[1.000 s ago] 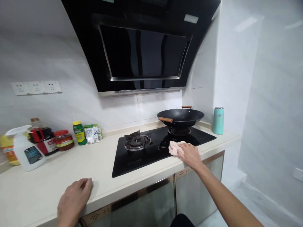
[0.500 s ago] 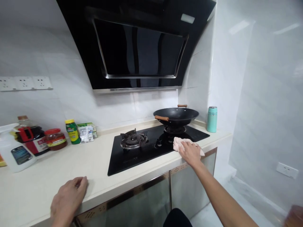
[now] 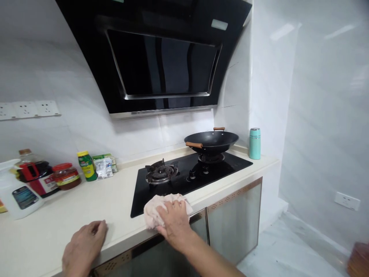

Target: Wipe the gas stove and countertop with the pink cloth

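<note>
My right hand (image 3: 175, 223) is closed on a crumpled pale pink cloth (image 3: 157, 207), pressing it against the front strip of the counter. The cloth overlaps the near edge of the black glass gas stove (image 3: 184, 184). At the counter's front edge on the left rests my left hand (image 3: 85, 244), its fingers curled in and nothing seen in them. A black wok (image 3: 211, 140) with wooden handles sits on the stove's right burner. The left burner (image 3: 161, 173) is bare, and two knobs (image 3: 198, 173) stand between the burners.
A mint-green flask (image 3: 255, 144) stands right of the stove. Along the left are a white spray bottle (image 3: 20, 192), a dark sauce bottle (image 3: 40, 175), a red-lidded jar (image 3: 66, 177), a green yellow-capped bottle (image 3: 87, 167) and packets (image 3: 103, 167). A black range hood (image 3: 161, 65) hangs above.
My right hand has slid the cloth left along the counter's front, from below the wok to the stove's near left part. My left hand stays at the edge. The view has shifted slightly.
</note>
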Demonstrator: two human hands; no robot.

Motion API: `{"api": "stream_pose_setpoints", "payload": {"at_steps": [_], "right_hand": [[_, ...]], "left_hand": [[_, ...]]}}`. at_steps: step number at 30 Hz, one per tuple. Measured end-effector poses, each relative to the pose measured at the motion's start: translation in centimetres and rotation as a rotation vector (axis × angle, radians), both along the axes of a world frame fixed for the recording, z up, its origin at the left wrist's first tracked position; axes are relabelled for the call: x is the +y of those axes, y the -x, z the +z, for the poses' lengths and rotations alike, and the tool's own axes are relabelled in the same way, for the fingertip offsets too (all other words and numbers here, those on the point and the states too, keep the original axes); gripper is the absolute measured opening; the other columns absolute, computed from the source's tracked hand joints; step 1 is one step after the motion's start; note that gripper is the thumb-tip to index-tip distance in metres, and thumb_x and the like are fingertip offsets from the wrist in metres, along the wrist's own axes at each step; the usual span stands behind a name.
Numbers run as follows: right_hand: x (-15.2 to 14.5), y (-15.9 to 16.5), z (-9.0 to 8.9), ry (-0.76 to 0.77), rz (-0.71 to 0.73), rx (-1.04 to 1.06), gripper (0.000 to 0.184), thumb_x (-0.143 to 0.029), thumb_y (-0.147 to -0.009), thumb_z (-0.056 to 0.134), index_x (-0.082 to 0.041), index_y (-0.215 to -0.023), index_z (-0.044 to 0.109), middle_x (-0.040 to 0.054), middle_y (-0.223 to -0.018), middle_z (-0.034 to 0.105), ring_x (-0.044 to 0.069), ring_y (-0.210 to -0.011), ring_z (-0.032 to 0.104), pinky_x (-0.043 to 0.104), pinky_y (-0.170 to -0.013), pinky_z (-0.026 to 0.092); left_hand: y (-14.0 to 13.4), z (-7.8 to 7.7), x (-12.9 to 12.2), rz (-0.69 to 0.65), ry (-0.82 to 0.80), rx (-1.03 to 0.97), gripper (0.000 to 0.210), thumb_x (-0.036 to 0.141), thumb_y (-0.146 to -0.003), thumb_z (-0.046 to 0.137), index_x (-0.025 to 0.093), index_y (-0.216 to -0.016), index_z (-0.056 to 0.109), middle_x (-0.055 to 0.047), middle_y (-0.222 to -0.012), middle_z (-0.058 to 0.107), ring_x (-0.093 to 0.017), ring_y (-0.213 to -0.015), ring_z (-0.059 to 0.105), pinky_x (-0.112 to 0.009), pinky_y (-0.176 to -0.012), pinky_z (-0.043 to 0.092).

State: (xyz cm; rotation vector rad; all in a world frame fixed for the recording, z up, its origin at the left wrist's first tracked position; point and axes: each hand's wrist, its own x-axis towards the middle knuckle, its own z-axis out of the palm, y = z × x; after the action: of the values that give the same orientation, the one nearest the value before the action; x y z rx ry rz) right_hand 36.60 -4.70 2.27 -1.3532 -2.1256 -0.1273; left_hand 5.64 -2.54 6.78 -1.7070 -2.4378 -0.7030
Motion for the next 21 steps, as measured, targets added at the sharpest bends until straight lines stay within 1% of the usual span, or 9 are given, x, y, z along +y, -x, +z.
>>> {"api": "stream_pose_setpoints", "payload": {"at_steps": [3,5,8,10,12,13,17,19,21], "right_hand": [[-0.6,1.3,0.0,0.012,0.112,0.036,0.058,-0.050,-0.088,0.072,-0.035,-0.140,0.052,0.0081,-0.139,0.059,0.035,-0.121,0.052,0.061,-0.109,0.033],[-0.7,1.6,0.8,0.039,0.161,0.118,0.051,-0.049,-0.088,0.072,-0.035,-0.135,0.056,0.0055,-0.134,0.063,0.032,-0.120,0.053,0.058,-0.110,0.033],[0.3,1.6,3.1,0.194,0.225,0.391,0.039,-0.052,-0.094,0.063,-0.030,-0.126,0.062,0.0024,-0.120,0.069,0.025,-0.110,0.061,0.041,-0.100,0.045],[1.7,1.2,4.8,0.295,0.233,0.550,0.038,-0.052,-0.102,0.047,-0.028,-0.129,0.060,0.0008,-0.118,0.071,0.019,-0.105,0.064,0.031,-0.090,0.049],[3.5,0.4,6.2,0.341,0.182,0.579,0.042,-0.050,-0.107,0.033,-0.027,-0.132,0.059,0.0006,-0.120,0.070,0.015,-0.104,0.065,0.026,-0.087,0.049],[4.5,-0.2,6.6,0.350,0.135,0.550,0.042,-0.048,-0.107,0.033,-0.026,-0.129,0.061,0.0018,-0.120,0.070,0.016,-0.105,0.065,0.026,-0.089,0.049],[7.0,-4.0,7.1,0.337,-0.078,0.414,0.032,-0.034,-0.095,0.057,-0.018,-0.120,0.068,0.0139,-0.130,0.062,0.028,-0.121,0.058,0.040,-0.102,0.044],[7.3,-5.9,7.3,0.303,-0.157,0.365,0.038,-0.029,-0.093,0.057,-0.018,-0.129,0.064,0.0168,-0.139,0.055,0.031,-0.128,0.053,0.045,-0.106,0.040],[7.1,-7.0,7.7,0.273,-0.165,0.320,0.042,-0.031,-0.097,0.049,-0.021,-0.137,0.059,0.0153,-0.144,0.051,0.029,-0.132,0.050,0.044,-0.109,0.039]], "left_hand": [[-0.5,0.3,-0.5,0.001,0.012,-0.007,0.055,0.054,-0.089,0.041,0.019,-0.111,0.078,-0.015,-0.125,0.074,-0.039,-0.110,0.068,-0.047,-0.089,0.055],[-0.7,0.3,-0.7,-0.004,-0.006,-0.008,0.055,0.053,-0.090,0.039,0.019,-0.110,0.078,-0.016,-0.124,0.074,-0.039,-0.108,0.068,-0.047,-0.087,0.055],[-0.7,0.2,-0.8,-0.025,-0.036,0.002,0.055,0.051,-0.091,0.039,0.018,-0.108,0.079,-0.017,-0.121,0.075,-0.038,-0.109,0.068,-0.046,-0.089,0.054],[-0.8,0.1,-0.8,-0.023,-0.030,0.004,0.055,0.050,-0.092,0.037,0.017,-0.109,0.078,-0.017,-0.122,0.075,-0.038,-0.112,0.067,-0.046,-0.091,0.053],[-0.9,0.0,-0.9,-0.008,-0.024,0.004,0.056,0.049,-0.093,0.036,0.017,-0.110,0.078,-0.017,-0.124,0.074,-0.037,-0.114,0.067,-0.045,-0.093,0.052],[-1.0,0.1,-1.0,-0.001,-0.023,0.007,0.055,0.049,-0.093,0.035,0.018,-0.111,0.078,-0.016,-0.124,0.074,-0.036,-0.115,0.066,-0.045,-0.093,0.052],[-1.3,0.1,-1.4,-0.006,-0.037,0.032,0.053,0.047,-0.094,0.034,0.020,-0.108,0.078,-0.014,-0.123,0.075,-0.034,-0.116,0.066,-0.042,-0.095,0.050],[-1.4,0.0,-1.4,-0.003,-0.040,0.043,0.052,0.046,-0.095,0.034,0.020,-0.107,0.078,-0.013,-0.121,0.075,-0.034,-0.115,0.066,-0.042,-0.093,0.050],[-1.6,-0.1,-1.4,0.011,-0.040,0.053,0.052,0.046,-0.095,0.034,0.021,-0.106,0.078,-0.013,-0.121,0.075,-0.033,-0.114,0.066,-0.041,-0.093,0.050]]}}
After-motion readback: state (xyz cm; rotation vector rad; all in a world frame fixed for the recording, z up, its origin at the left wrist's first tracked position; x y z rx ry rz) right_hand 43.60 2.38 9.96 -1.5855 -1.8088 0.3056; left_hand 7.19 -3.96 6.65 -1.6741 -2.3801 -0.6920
